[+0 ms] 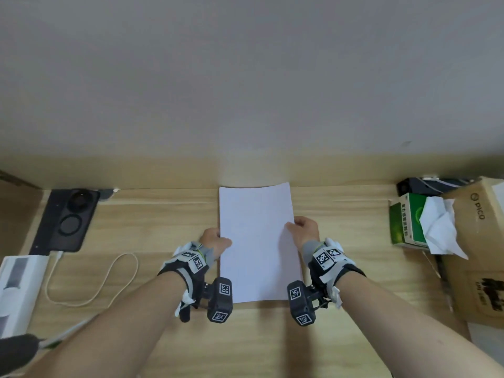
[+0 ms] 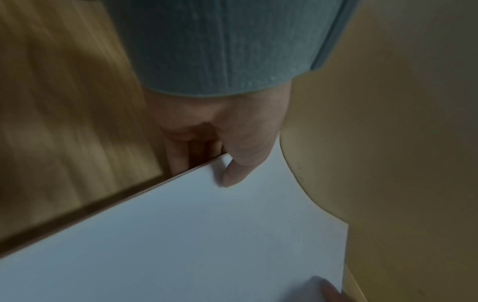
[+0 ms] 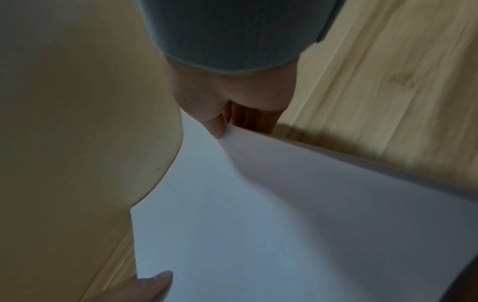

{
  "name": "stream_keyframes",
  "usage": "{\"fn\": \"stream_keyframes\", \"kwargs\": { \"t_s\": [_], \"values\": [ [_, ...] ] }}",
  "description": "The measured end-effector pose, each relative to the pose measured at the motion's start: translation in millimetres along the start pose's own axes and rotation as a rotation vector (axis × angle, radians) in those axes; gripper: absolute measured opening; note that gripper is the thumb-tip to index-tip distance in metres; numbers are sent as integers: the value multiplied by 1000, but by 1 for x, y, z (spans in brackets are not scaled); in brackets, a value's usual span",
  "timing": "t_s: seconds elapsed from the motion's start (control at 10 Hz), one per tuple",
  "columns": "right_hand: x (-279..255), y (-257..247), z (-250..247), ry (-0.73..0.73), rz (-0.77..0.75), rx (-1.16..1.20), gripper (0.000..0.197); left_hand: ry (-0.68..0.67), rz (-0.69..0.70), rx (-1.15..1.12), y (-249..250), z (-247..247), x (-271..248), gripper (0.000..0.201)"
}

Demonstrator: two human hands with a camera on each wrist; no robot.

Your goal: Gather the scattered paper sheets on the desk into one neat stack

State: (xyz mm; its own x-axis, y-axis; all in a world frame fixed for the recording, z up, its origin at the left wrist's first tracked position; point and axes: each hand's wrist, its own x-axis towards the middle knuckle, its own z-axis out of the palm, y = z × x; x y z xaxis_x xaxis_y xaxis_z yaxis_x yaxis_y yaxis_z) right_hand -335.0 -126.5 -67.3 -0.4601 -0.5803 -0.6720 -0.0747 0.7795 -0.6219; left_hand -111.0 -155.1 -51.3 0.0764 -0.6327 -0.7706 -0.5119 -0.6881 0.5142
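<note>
I see the paper stack (image 1: 257,241) at the centre of the head view, lengthwise on the wooden desk (image 1: 169,214), its far edge up against the wall and curling slightly at the upper right corner. My left hand (image 1: 215,241) grips the stack's left long edge, thumb (image 2: 238,169) on top of the top sheet and fingers (image 2: 178,155) tucked under the edge, as the left wrist view shows. My right hand (image 1: 304,230) pinches the right long edge the same way, thumb (image 3: 216,126) on top and fingers (image 3: 248,118) beneath; in the right wrist view the paper bows upward along that side. Both hands sit at about the middle of the stack's length, opposite each other.

At the left of the head view a dark phone (image 1: 66,222) lies on the desk with a white cable (image 1: 90,285) looping from it toward a white box (image 1: 19,290) at the lower left. At the right a green tissue box (image 1: 406,222) with white tissue sticking out stands just beside a cardboard box (image 1: 480,241).
</note>
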Motion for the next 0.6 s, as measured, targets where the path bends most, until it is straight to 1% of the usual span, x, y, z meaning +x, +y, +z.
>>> {"fn": "stream_keyframes", "kwargs": {
  "t_s": [0.1,0.2,0.3,0.4,0.5,0.6],
  "values": [
    [-1,-2,1,49,-2,-18,24,12,23,28,-3,-1,6,10],
    [-3,-4,0,100,-8,-38,29,19,30,57,-2,-1,6,11],
    [-1,0,2,126,-7,-18,30,9,37,52,-2,1,4,20],
    [-3,-1,5,174,10,19,32,37,49,55,1,1,-3,25],
    [-3,3,6,176,-5,1,37,93,77,27,-1,0,-7,39],
    [2,10,4,224,-55,32,39,192,105,47,-7,-7,1,49]
  ]
}}
